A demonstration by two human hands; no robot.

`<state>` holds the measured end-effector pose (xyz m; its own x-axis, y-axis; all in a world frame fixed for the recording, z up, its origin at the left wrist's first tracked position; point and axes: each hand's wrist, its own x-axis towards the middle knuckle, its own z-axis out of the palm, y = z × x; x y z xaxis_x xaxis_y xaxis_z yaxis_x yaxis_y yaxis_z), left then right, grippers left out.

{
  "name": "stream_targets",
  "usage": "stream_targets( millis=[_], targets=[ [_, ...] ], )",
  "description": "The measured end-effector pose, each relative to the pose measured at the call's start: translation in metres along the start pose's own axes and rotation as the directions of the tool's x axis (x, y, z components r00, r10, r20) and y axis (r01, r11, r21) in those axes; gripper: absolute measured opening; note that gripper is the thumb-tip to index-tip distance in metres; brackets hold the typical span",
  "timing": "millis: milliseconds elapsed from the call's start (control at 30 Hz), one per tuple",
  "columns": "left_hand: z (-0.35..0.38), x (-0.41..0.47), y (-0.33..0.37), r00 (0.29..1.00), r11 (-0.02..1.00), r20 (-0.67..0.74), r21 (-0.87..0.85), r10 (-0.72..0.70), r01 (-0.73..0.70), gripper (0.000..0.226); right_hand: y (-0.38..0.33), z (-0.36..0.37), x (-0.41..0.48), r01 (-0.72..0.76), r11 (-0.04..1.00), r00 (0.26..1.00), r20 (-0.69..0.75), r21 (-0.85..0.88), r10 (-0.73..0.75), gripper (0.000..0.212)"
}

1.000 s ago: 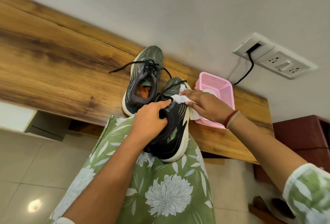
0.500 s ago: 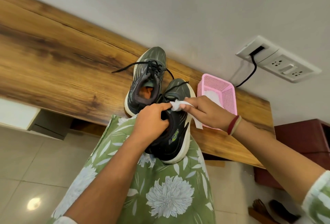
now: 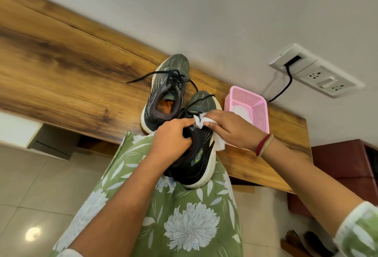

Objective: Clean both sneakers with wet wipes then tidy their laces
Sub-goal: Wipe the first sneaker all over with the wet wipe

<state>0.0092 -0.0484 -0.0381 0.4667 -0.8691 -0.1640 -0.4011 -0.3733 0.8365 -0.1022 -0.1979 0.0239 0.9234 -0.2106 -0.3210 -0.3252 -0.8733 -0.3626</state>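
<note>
Two dark grey-green sneakers with white soles lie at the wooden shelf's front edge. The far sneaker [image 3: 165, 93] rests flat on the wood, its black laces loose. The near sneaker [image 3: 196, 156] hangs half over the edge above my green floral clothing. My left hand [image 3: 171, 140] grips this sneaker at its collar. My right hand [image 3: 229, 130] holds a white wet wipe [image 3: 199, 121] against the shoe's upper; a fold of the wipe hangs below my palm beside the sole.
A pink mesh basket [image 3: 257, 113] with white wipes inside stands on the wooden shelf [image 3: 71, 68] just right of the shoes. A wall socket panel [image 3: 315, 72] with a black cable is behind it. A dark red cabinet [image 3: 343, 166] stands at right; tiled floor lies below.
My right hand drew the wipe from the toe side back toward the collar, close to my left thumb. The left hand kept its grip on the near sneaker.
</note>
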Motion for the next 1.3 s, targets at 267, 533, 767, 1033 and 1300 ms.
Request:
stream_targets(
  millis=[267,533,767,1033,1300],
  targets=[
    [-0.002,-0.001,0.001,0.999,0.999,-0.023,-0.006,-0.035,0.035,0.05,-0.036,0.001,-0.013,-0.202,0.811,0.957,-0.064,0.549,0.282,0.03],
    [-0.002,0.0,0.001,0.995,0.991,-0.034,-0.098,-0.092,0.089,0.052,0.017,-0.019,-0.029,0.173,-0.024,0.715,-0.109,0.985,0.691,0.03],
    [-0.004,0.0,0.004,0.993,0.986,-0.051,-0.134,-0.11,0.103,0.051,-0.011,0.023,-0.017,-0.343,0.901,0.855,-0.309,0.264,0.416,0.04],
    [-0.003,-0.002,0.003,0.991,0.981,-0.072,-0.164,-0.114,0.101,0.046,-0.043,0.04,-0.041,-0.102,0.992,0.956,-0.27,0.069,0.117,0.048],
    [-0.003,-0.001,0.003,0.99,0.975,-0.07,-0.192,-0.124,0.109,0.043,-0.018,0.036,-0.036,-0.147,0.988,0.965,-0.214,0.037,0.152,0.049]
  ],
)
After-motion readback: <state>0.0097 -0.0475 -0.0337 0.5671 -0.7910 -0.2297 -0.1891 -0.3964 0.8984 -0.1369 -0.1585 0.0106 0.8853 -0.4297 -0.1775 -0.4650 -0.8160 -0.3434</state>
